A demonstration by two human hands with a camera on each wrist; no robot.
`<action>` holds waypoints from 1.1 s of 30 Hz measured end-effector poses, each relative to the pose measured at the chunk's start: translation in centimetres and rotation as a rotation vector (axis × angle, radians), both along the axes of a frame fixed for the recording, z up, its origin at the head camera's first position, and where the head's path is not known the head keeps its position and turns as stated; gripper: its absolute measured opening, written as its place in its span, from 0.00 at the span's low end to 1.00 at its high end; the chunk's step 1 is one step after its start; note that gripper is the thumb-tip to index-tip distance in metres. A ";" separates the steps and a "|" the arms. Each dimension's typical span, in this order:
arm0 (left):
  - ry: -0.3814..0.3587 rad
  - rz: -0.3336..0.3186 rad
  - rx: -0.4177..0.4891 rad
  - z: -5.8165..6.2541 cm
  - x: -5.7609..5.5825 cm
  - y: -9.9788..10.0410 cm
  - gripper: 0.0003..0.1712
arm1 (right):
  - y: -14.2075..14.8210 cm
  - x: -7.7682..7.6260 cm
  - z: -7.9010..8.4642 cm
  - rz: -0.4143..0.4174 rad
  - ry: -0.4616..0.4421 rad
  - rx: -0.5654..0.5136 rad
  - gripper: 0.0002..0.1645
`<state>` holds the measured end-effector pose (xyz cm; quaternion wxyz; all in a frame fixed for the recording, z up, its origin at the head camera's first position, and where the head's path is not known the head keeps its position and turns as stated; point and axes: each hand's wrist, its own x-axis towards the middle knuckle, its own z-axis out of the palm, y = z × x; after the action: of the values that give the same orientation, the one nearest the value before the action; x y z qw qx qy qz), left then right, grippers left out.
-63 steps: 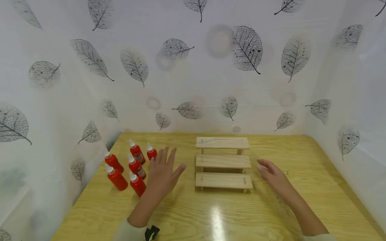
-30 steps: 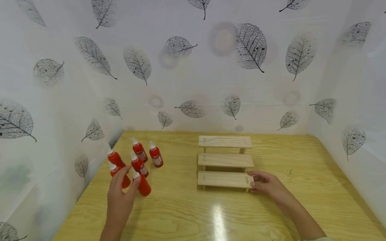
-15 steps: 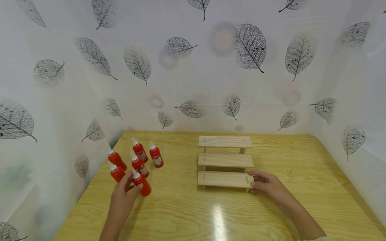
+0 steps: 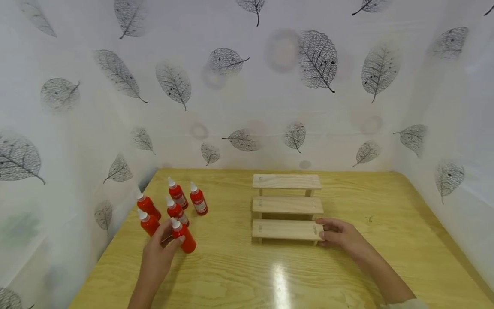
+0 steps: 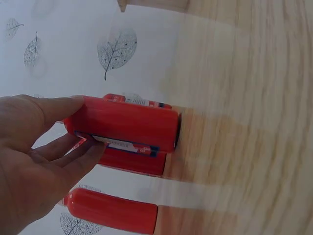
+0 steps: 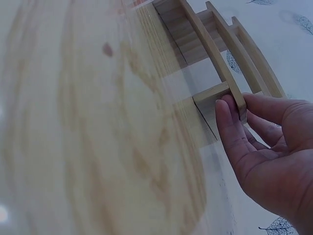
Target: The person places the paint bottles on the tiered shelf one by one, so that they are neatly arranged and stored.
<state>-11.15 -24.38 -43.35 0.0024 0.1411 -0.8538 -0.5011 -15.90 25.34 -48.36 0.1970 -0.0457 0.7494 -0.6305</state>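
Note:
My left hand [image 4: 156, 253] grips the front red squeeze bottle [image 4: 187, 241], which has a white pointed cap and leans slightly in the head view. Thumb and fingers lie on opposite sides of this red squeeze bottle [image 5: 127, 122] in the left wrist view; whether its base touches the table I cannot tell. On the right, my right hand [image 4: 345, 238] pinches the right end of the lowest board of a three-tier wooden stand [image 4: 285, 230]. From the right wrist, thumb and fingers of the right hand [image 6: 274, 152] show on either face of the board's end.
Several more red bottles [image 4: 198, 201] stand upright behind and left of the held one. The stand's middle board [image 4: 287, 205] and top board [image 4: 287, 181] rise behind the lowest. A leaf-patterned sheet [image 4: 247, 107] surrounds the wooden table [image 4: 231, 274] at back and sides.
The left hand came from right of the bottles, took hold of the front one and shifted it slightly right. The right hand moved left and took hold of the lowest board's end.

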 end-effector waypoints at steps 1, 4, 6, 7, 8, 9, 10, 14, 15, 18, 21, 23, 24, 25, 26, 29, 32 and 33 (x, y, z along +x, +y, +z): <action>0.008 -0.005 -0.004 0.1 0.0 0.1 0.38 | 0.0 0.0 -0.1 0.003 0.007 0.001 0.39; 0.043 -0.027 -0.003 0.4 -0.4 0.6 0.38 | 0.0 0.0 -0.1 -0.004 0.008 -0.005 0.39; 0.064 -0.040 0.001 0.8 -0.6 1.1 0.38 | -0.1 0.1 0.0 -0.008 0.013 -0.010 0.38; 0.077 -0.050 0.005 1.0 -0.8 1.3 0.38 | -0.1 0.1 0.0 -0.007 0.016 -0.011 0.39; 0.088 -0.058 0.009 1.2 -1.0 1.6 0.38 | -0.1 0.1 0.0 -0.007 0.018 -0.013 0.39; 0.094 -0.067 0.005 1.4 -1.2 1.9 0.38 | -0.1 0.1 0.0 -0.007 0.020 -0.017 0.39; 0.106 -0.077 0.001 1.7 -1.4 2.2 0.38 | -0.1 0.1 0.0 -0.009 0.019 -0.019 0.39; 0.163 -0.135 -0.006 2.5 -2.3 3.5 0.37 | -0.1 0.2 0.0 -0.004 0.034 -0.031 0.39; 0.184 -0.152 -0.004 2.8 -2.5 3.9 0.37 | -0.1 0.3 0.0 -0.004 0.033 -0.035 0.39; 0.246 -0.208 0.007 3.3 -3.5 5.0 0.35 | 0.0 0.4 -0.1 -0.008 0.030 -0.050 0.39; 0.298 -0.263 0.018 4.0 -4.6 6.2 0.35 | 0.0 0.4 -0.2 -0.010 0.029 -0.055 0.39; 0.319 -0.299 0.026 4.4 -5.4 7.0 0.36 | 0.0 0.4 -0.2 -0.016 0.029 -0.064 0.38; 0.330 -0.315 0.036 4.7 -5.7 7.4 0.36 | 0.0 0.3 -0.3 -0.019 0.029 -0.068 0.38; 0.339 -0.330 0.042 4.9 -6.1 7.8 0.36 | 0.0 0.3 -0.3 -0.020 0.030 -0.068 0.37; 0.350 -0.344 0.050 5.1 -6.5 8.2 0.36 | 0.0 0.3 -0.4 -0.021 0.031 -0.071 0.37; 0.391 -0.380 0.074 5.6 -7.6 9.4 0.35 | 0.0 0.3 -0.5 -0.024 0.035 -0.076 0.37; 0.434 -0.404 0.094 6.0 -8.6 10.6 0.34 | 0.0 0.3 -0.5 -0.020 0.038 -0.076 0.37; 0.448 -0.414 0.105 6.1 -8.9 10.9 0.33 | 0.0 0.3 -0.6 -0.019 0.038 -0.079 0.37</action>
<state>-20.03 -13.44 -37.22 0.0812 -0.1497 -0.8154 -0.5532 -15.55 25.33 -48.92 0.1748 -0.0582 0.7279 -0.6605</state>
